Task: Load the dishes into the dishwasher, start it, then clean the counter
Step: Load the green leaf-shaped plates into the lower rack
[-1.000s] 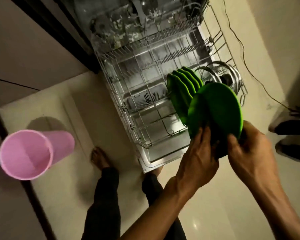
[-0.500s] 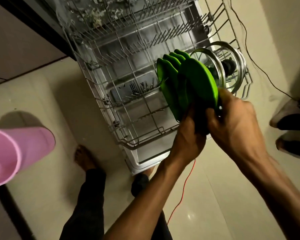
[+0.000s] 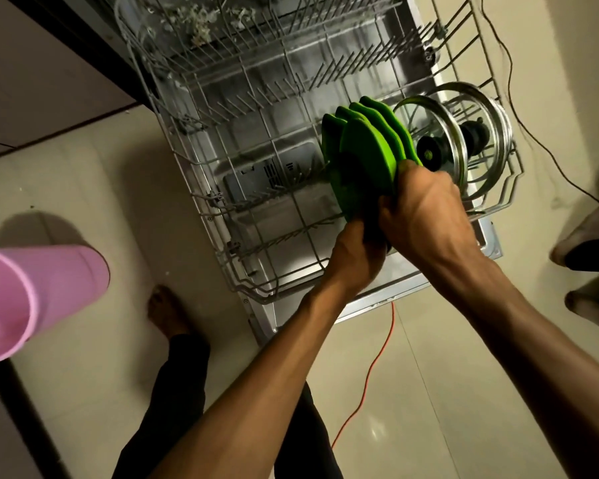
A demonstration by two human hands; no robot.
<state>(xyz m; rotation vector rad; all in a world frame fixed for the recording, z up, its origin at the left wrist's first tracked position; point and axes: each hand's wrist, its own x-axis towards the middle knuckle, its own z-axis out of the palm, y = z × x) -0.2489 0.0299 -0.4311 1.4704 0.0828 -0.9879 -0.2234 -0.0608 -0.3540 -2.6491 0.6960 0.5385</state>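
The dishwasher's lower wire rack point(image 3: 242, 188) is pulled out over the open door. Several green plates point(image 3: 388, 122) stand on edge in its right side. In front of them is one more green plate point(image 3: 363, 164), upright and down among the tines. My left hand point(image 3: 357, 250) grips its lower edge. My right hand point(image 3: 426, 209) grips its right rim. Two glass pot lids point(image 3: 464, 146) with black knobs stand behind the plates.
A pink plastic bin point(image 3: 32, 299) stands on the floor at left. An orange cable point(image 3: 370, 371) and a dark cable point(image 3: 519, 108) run across the tiles. Another person's feet point(image 3: 588, 243) are at the right edge. My own foot point(image 3: 166, 309) is near the door.
Both hands carried the green plate from above the rack's front down and into the row of plates, turning it on edge. The view moved closer to the rack.
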